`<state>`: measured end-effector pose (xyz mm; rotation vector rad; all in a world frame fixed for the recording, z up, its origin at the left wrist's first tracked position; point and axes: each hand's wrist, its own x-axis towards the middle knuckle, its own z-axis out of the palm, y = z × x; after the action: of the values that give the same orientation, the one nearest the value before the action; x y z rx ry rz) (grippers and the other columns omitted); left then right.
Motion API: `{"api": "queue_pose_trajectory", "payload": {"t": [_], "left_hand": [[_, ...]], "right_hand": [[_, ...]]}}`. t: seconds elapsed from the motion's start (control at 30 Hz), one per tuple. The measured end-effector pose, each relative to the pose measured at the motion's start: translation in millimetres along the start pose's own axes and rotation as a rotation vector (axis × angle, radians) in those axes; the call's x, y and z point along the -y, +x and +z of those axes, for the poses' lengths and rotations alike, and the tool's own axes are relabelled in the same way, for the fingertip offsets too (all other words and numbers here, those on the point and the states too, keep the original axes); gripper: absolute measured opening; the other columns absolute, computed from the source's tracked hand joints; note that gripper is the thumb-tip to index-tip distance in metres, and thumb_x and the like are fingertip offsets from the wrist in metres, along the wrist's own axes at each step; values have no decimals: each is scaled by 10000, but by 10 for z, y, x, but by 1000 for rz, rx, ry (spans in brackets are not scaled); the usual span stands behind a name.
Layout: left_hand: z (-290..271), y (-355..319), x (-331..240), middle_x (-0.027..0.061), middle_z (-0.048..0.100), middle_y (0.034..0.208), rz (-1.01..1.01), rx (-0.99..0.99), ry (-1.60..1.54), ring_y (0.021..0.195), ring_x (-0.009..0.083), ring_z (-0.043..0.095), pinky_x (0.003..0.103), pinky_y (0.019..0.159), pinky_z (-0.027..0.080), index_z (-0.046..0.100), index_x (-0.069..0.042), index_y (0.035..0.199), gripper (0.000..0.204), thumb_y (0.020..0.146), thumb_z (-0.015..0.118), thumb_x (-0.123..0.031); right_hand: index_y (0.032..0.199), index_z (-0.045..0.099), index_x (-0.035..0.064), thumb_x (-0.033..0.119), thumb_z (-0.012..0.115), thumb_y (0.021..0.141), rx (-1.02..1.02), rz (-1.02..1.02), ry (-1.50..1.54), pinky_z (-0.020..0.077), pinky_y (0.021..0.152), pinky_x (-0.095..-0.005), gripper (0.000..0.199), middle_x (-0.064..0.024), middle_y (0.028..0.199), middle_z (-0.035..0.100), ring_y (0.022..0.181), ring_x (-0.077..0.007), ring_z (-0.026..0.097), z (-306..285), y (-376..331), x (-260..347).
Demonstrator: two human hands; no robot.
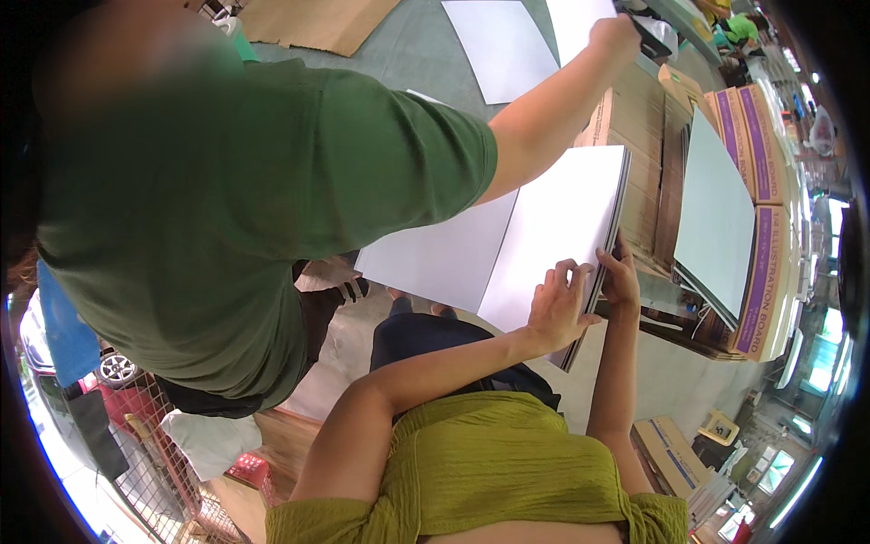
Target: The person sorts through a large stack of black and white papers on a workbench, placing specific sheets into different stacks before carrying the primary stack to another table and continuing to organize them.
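Observation:
A stack of white boards [566, 204] with dark edges lies in front of me, its right edge turned toward my right hand [621, 275]. That hand is closed around the stack's right edge, its thumb on the side and its other fingers partly hidden. My left hand [557, 310] rests on the top board near the same edge, fingers apart and a little bent, its thumb toward the edge. Another pale board [435, 254] lies to the left, partly covered by a co-worker's arm.
A co-worker in a dark green shirt [227, 172] stands close at my left, one arm stretched across to a dark object [650, 38]. More white sheets [503, 50] lie on the grey table [385, 68]. Cardboard cartons [766, 272] and a leaning board stack [716, 218] stand at the right.

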<state>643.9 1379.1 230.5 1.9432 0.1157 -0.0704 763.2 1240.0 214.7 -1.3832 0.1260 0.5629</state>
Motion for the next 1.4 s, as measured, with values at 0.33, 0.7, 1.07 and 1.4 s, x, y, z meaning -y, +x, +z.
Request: {"api": "queue_pose_trajectory", "payload": {"t": [0.33, 0.7, 1.07, 1.4], "left_hand": [[-169, -24, 34, 159, 395, 1274, -50, 6, -51, 1100, 366, 465, 472, 855, 433, 341, -142, 1327, 834, 658, 830, -232], [-449, 35, 951, 200, 408, 1262, -235, -91, -237, 1152, 377, 450, 449, 944, 424, 396, -50, 1306, 831, 664, 821, -361], [-369, 120, 319, 213, 378, 1286, -89, 29, -116, 1223, 396, 384, 456, 1005, 389, 327, -33, 1339, 961, 611, 866, -353], [-921, 21, 260, 155, 463, 1215, 31, -157, 204, 968, 317, 574, 403, 800, 494, 534, -92, 1264, 570, 733, 728, -162]], "right_hand": [[1421, 370, 31, -19, 713, 763, -84, -33, -9, 395, 990, -350, 743, -86, 1333, 486, 1165, -219, 497, -24, 22, -75], [1424, 362, 24, -53, 663, 776, -95, -2, -29, 435, 955, -343, 718, -109, 1302, 512, 1127, -218, 535, 106, -24, 10], [1390, 406, 33, -24, 732, 760, -52, 16, 28, 444, 953, -318, 711, -77, 1229, 568, 1092, -178, 553, 219, 19, 9], [1377, 431, 41, -45, 723, 742, -44, 21, 23, 432, 938, -290, 704, -41, 1244, 545, 1083, -156, 531, 208, 25, 12]]}}
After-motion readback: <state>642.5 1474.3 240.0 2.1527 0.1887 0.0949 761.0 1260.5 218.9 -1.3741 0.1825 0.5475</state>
